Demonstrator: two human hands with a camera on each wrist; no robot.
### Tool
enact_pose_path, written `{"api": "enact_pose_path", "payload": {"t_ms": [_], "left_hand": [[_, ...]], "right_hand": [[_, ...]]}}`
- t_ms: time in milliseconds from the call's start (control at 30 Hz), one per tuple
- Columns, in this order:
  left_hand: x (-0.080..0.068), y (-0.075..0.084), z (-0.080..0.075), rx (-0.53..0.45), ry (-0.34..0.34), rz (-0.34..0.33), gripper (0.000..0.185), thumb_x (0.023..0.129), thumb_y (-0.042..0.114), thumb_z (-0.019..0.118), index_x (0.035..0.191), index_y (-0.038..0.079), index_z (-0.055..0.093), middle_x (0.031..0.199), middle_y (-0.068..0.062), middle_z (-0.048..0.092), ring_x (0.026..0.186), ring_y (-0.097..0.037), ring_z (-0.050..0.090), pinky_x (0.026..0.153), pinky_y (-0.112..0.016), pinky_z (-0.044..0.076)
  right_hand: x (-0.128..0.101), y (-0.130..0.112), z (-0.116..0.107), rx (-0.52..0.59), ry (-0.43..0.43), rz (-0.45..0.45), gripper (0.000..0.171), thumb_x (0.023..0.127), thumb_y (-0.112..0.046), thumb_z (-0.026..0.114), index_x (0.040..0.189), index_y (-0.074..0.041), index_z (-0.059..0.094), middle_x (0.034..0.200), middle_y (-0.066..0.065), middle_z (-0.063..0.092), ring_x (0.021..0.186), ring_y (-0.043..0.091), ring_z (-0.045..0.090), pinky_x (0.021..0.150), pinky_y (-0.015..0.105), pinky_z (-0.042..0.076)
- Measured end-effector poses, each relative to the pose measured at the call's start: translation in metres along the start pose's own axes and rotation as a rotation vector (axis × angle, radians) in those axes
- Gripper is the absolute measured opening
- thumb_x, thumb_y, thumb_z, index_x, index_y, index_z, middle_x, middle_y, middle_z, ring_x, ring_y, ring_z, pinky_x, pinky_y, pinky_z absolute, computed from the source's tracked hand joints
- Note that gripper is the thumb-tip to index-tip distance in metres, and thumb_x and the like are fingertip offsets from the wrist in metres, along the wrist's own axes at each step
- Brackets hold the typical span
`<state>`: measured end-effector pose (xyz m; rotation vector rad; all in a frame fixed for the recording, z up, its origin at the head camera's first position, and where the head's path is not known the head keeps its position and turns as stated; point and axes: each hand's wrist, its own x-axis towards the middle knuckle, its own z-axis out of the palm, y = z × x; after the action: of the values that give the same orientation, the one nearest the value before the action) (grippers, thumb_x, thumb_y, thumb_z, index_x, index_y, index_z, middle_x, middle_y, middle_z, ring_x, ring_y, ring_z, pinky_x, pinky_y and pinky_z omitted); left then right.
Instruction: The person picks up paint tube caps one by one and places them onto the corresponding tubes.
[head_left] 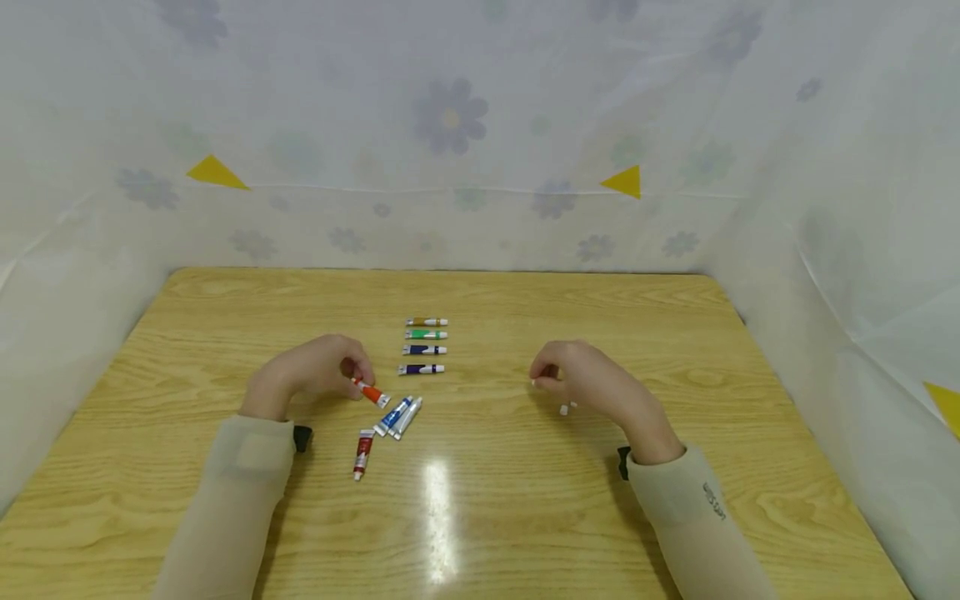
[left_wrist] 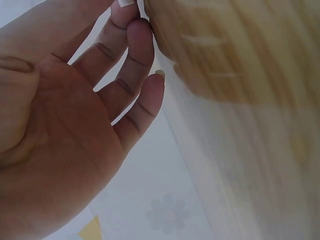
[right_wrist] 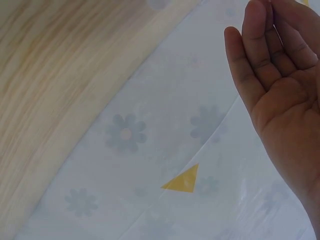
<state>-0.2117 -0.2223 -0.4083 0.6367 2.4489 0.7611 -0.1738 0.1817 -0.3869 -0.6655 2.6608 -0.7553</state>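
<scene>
My left hand (head_left: 318,371) pinches an orange-red paint tube (head_left: 371,393), its silver crimped end pointing out to the right. In the left wrist view, a white bit (left_wrist: 125,2) shows at the fingertips. Below that tube lie a blue paint tube (head_left: 394,415) and a silver-white paint tube (head_left: 407,418), side by side, with a dark red paint tube (head_left: 363,454) closer to me. On the right, my right hand (head_left: 588,375) holds a tiny white piece (head_left: 533,382) between thumb and fingers. Two more small white pieces (head_left: 564,410) lie on the table under this hand.
Between the hands, a column of paint tubes lies with white caps to the right: ochre (head_left: 426,322), green (head_left: 425,335), dark blue (head_left: 424,351) and dark purple (head_left: 421,369). The wooden table (head_left: 487,525) meets flower-patterned white sheeting (head_left: 337,125) at the back and sides.
</scene>
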Motion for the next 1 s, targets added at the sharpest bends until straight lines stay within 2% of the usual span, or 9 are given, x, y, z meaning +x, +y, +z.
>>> {"api": "enact_pose_path", "payload": {"t_ms": [367,533,700,833,1000], "left_hand": [[-0.003,0.0,-0.003,0.022,-0.001,0.014,0.007,0.095,0.011,0.074,0.098,0.016,0.077,0.102,0.0,0.073,0.094,-0.015,0.062,0.087,-0.037,0.054],[-0.007,0.003,-0.007,0.011,0.014,0.02,0.008,0.098,0.014,0.071,0.102,0.017,0.077,0.104,0.0,0.074,0.095,-0.016,0.064,0.086,-0.037,0.055],[-0.01,0.01,-0.012,0.009,0.066,0.013,0.008,0.098,0.017,0.071,0.105,0.018,0.075,0.107,0.0,0.073,0.097,-0.018,0.062,0.086,-0.036,0.053],[-0.012,0.015,-0.015,0.027,0.125,0.047,0.01,0.098,0.017,0.072,0.107,0.019,0.075,0.108,0.001,0.074,0.097,-0.019,0.062,0.088,-0.039,0.053],[-0.014,0.019,-0.017,0.017,0.166,0.09,0.012,0.097,0.017,0.073,0.108,0.019,0.075,0.11,0.001,0.073,0.1,-0.018,0.063,0.091,-0.042,0.054]], "right_hand": [[0.001,0.0,0.0,-0.019,0.001,-0.006,0.013,0.099,-0.015,0.069,0.111,-0.013,0.075,0.104,-0.004,0.072,0.092,0.01,0.065,0.081,0.031,0.057],[0.0,-0.001,0.0,-0.013,0.011,-0.011,0.013,0.1,-0.015,0.069,0.111,-0.013,0.075,0.104,-0.004,0.071,0.092,0.01,0.065,0.081,0.031,0.057],[0.0,-0.002,-0.001,-0.022,0.03,-0.034,0.012,0.099,-0.015,0.07,0.109,-0.013,0.075,0.102,-0.004,0.071,0.091,0.01,0.064,0.08,0.031,0.057],[0.0,-0.002,-0.001,-0.03,0.042,-0.048,0.012,0.098,-0.014,0.071,0.109,-0.013,0.075,0.101,-0.004,0.071,0.091,0.01,0.064,0.08,0.03,0.057],[-0.001,-0.002,-0.001,-0.035,0.055,-0.065,0.011,0.097,-0.012,0.072,0.108,-0.012,0.076,0.101,-0.004,0.071,0.091,0.01,0.065,0.081,0.031,0.057]]}}
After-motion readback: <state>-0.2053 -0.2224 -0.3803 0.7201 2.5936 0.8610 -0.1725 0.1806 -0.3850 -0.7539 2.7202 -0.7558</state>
